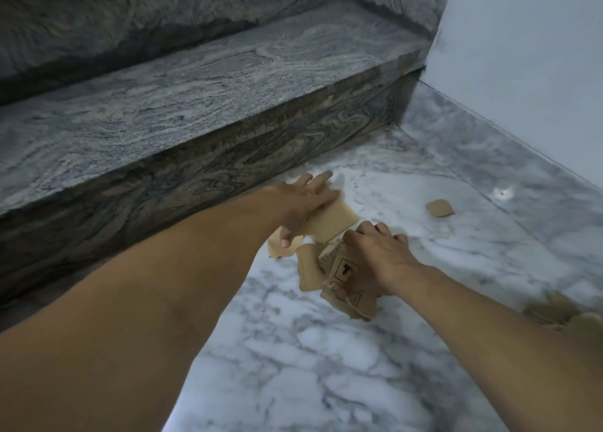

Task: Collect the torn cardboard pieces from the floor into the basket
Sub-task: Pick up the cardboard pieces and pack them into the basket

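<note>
Head view, sole entry.

Floor (pixel 293 366): white marble with grey veining, meeting a dark granite step (pixel 195 112) along its far edge and a pale wall (pixel 522 56) on the right.

My left hand (pixel 305 205): fingers spread flat, palm pressing on a plain cardboard piece (pixel 332 224) close to the foot of the step; thumb hooked at its near edge. It is open and pinning the piece, not yet lifting it.

My right hand (pixel 375 258): closed around a printed cardboard bundle (pixel 341 280), several torn pieces stacked together, black markings showing; thumb underneath, fingers curled over the top. The bundle sits just beside the plain piece, possibly touching it.

A small cardboard scrap (pixel 439 208): lies alone on the floor, apart from both hands, toward the wall.

Blurred woven item (pixel 561 312) at the right edge: probably the basket, though I cannot tell for certain.

Step in hand, as I judge it: gathering, mid-task. The next move calls for sliding the plain piece under my left hand into the bundle, reaching for the lone scrap, then carrying everything rightward to the basket without shedding loose pieces.
</note>
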Available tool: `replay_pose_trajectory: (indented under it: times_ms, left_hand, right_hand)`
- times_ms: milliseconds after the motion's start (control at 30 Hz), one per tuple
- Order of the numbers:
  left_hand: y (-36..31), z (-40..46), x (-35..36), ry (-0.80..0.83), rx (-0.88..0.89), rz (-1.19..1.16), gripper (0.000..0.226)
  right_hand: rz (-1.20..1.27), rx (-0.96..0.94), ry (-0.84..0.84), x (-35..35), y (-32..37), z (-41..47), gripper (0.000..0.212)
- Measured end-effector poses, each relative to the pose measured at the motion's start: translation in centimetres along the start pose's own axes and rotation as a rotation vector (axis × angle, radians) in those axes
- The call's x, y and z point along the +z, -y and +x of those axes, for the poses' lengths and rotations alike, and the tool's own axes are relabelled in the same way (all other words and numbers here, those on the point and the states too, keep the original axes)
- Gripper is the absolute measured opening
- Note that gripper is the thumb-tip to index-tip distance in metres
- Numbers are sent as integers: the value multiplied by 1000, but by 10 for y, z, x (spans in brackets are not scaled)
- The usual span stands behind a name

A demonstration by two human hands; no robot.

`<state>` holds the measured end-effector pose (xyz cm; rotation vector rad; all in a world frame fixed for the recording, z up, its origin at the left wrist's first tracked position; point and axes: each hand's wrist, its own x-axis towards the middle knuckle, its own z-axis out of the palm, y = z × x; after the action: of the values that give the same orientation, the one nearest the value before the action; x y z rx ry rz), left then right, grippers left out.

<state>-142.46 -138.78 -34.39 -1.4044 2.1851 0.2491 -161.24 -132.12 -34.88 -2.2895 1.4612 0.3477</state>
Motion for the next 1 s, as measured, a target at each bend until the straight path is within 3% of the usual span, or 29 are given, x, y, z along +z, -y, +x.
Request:
replay_pose_trajectory:
  times_ms: [67,167,367,533,667,733,867,1000]
  left_hand:
    - [-2,4,-2,27,9,0,144]
    - [-3,6,-5,3,-16,-17,132]
    - [12,-14,7,-30,-206,-175,129]
    - [19,-48,28,-149,-417,-376,85]
    - [15,-82,51,-207,-538,-517,81]
    - [8,-95,65,-214,-617,-609,85]
    - [-4,-111,81,-141,-638,-743,85]
    - [-18,-122,87,-140,-617,-793,82]
  right_hand:
    - [-3,-1,3,2,-4,1,79]
    - [-26,3,26,1,-3,2,78]
    - [24,64,41,-6,3,5,63]
    - [-64,76,95,-8,20,6,49]
    - [-67,62,49,-7,31,-2,45]
    - [-52,22,17,-8,36,-7,57]
    - [-15,-18,60,-3,51,-9,106]
    - [11,23,67,-1,60,-14,95]
